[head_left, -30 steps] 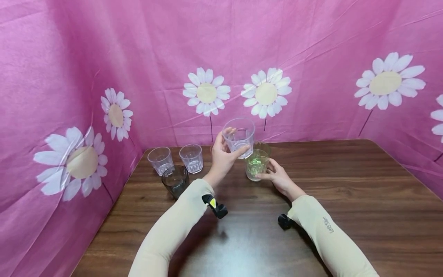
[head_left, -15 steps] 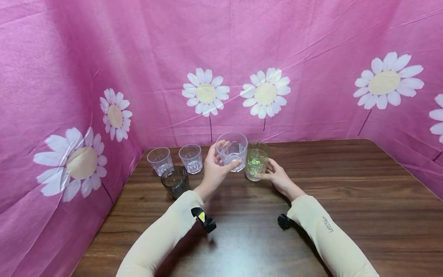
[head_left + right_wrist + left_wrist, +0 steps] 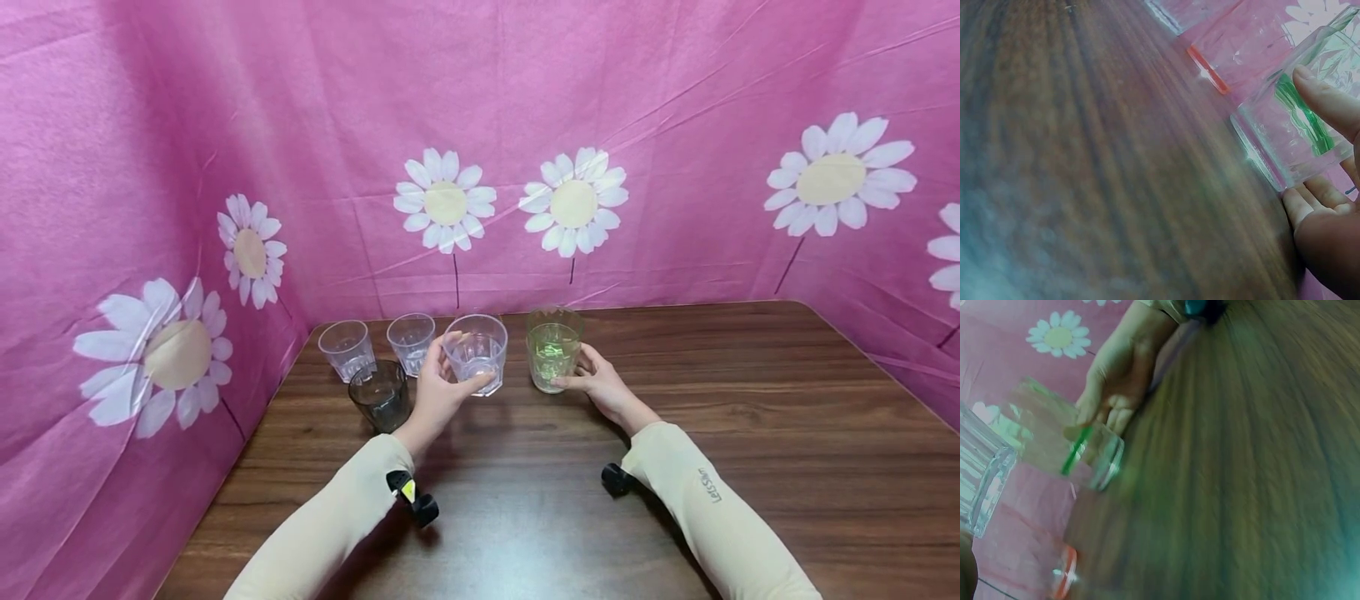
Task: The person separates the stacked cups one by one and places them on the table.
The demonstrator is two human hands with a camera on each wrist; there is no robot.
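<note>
In the head view my left hand (image 3: 435, 400) grips a clear tumbler (image 3: 480, 354) low over the table, thumb across its near side. That tumbler (image 3: 982, 472) fills the left edge of the left wrist view, with a thumb tip below. My right hand (image 3: 600, 379) holds a green-looking tumbler (image 3: 553, 354) near its base, a short gap to the right of the clear one. Up close, this tumbler (image 3: 1254, 140) has a clear outer wall with bright green inside, and the thumb (image 3: 1329, 100) lies along its side.
Two clear tumblers (image 3: 347, 346) (image 3: 405, 337) stand at the back left, with a smoky dark tumbler (image 3: 378, 396) in front of them. An orange-red curved edge (image 3: 1065, 572) shows in both wrist views. Pink flowered cloth (image 3: 675, 167) hangs behind and beside the wooden table (image 3: 750, 400).
My left hand has carried the clear tumbler leftward and down, away from the green-looking one and toward the other tumblers. My right hand has kept its hold and place.
</note>
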